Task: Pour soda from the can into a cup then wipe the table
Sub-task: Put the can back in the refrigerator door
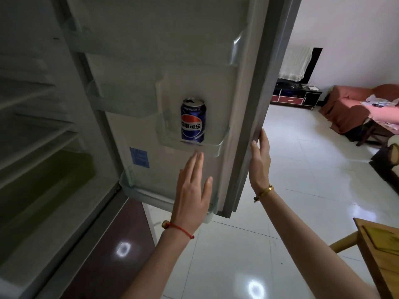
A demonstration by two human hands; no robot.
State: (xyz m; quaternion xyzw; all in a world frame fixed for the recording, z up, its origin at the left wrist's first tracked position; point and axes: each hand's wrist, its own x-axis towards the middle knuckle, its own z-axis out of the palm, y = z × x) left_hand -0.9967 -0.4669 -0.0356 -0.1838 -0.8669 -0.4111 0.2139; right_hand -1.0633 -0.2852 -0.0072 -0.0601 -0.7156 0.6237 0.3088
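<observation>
Much of the open fridge interior at 9 o'clock is dim and blurred: pale wire or glass shelves (32,134) show only as faint bands, and a greenish drawer low down is hard to make out. The top of the white fridge door (151,61) runs out of view at 12 o'clock, and its upper clear racks are hazy. At 4 o'clock only a corner of a wooden counter (380,251) shows, cut off by the edge; no cup or cloth can be seen on that part.

The blue aluminium soda can (193,120) stands upright near the centre, alone in a clear plastic door shelf (218,145) on the inside of the door. Its label carries a red, white and blue round emblem with white Chinese characters across the middle. The silver top rim shows, tilted slightly toward the viewer; whether the tab has been lifted I cannot tell.

The left hand (192,190), with a red string bracelet (179,228) at the wrist, is stretched flat with fingers straight and together, back toward the viewer, fingertips just below the shelf at 6 o'clock of the can, grasping nothing. The right hand (260,158), wearing a gold bracelet (264,190), lies with straight fingers along the grey outer edge of the door at 3 o'clock of the can, thumb on the near side; it rests there rather than clenching.

Beyond the door at 2 o'clock are glossy white floor tiles (302,169), a pink-covered sofa (356,108) and a dark low TV cabinet (295,96).
</observation>
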